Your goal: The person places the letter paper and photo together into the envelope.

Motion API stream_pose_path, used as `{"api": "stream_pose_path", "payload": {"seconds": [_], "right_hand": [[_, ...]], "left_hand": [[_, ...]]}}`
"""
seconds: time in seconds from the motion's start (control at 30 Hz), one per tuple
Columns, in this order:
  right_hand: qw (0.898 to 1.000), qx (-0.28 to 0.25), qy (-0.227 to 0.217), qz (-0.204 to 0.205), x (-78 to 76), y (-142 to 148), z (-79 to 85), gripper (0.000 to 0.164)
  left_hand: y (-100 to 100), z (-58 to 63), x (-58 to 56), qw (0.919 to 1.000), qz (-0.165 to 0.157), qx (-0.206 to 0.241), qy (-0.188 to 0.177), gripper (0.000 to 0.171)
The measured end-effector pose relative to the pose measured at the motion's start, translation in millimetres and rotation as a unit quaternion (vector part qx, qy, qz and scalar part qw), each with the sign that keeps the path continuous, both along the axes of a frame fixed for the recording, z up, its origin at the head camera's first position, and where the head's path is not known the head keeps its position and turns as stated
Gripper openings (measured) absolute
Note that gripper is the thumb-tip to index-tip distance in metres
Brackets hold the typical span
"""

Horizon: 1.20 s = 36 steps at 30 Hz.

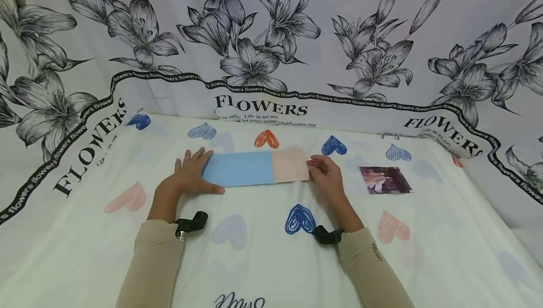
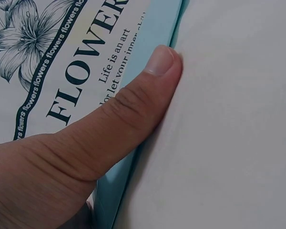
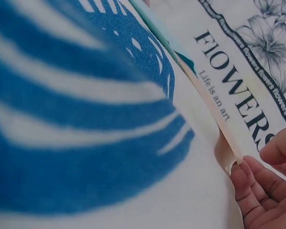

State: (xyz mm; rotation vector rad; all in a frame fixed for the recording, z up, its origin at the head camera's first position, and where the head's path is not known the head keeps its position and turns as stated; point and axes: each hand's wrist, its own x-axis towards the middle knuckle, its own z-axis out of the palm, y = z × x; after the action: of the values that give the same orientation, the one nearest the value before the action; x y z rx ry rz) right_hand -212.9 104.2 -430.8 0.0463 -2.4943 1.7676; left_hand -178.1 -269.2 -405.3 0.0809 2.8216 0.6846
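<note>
A flat blue paper piece lies on the patterned cloth in the head view, with a peach paper continuing from its right side. Across the blue piece's left end rests my left hand, fingers spread. In the left wrist view, the thumb lies along the blue paper's layered edge. My right hand is at the peach paper's right end, fingers bent. The right wrist view shows fingertips holding the corner of the peach paper, slightly lifted; the thumb's contact is unclear.
To the right of my right hand lies a small dark picture card. The white cloth carries printed hearts, and a floral cloth rises behind it. Each wrist wears a black device, such as the left one.
</note>
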Motion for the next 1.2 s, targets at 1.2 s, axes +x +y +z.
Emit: {"api": "stream_pose_path", "payload": {"seconds": [1.2], "right_hand": [[0.999, -0.021, -0.006, 0.040, 6.6, -19, 4.7, 0.033]], "left_hand": [[2, 0.1, -3.9, 1.0000, -0.002, -0.003, -0.003, 0.134]]}}
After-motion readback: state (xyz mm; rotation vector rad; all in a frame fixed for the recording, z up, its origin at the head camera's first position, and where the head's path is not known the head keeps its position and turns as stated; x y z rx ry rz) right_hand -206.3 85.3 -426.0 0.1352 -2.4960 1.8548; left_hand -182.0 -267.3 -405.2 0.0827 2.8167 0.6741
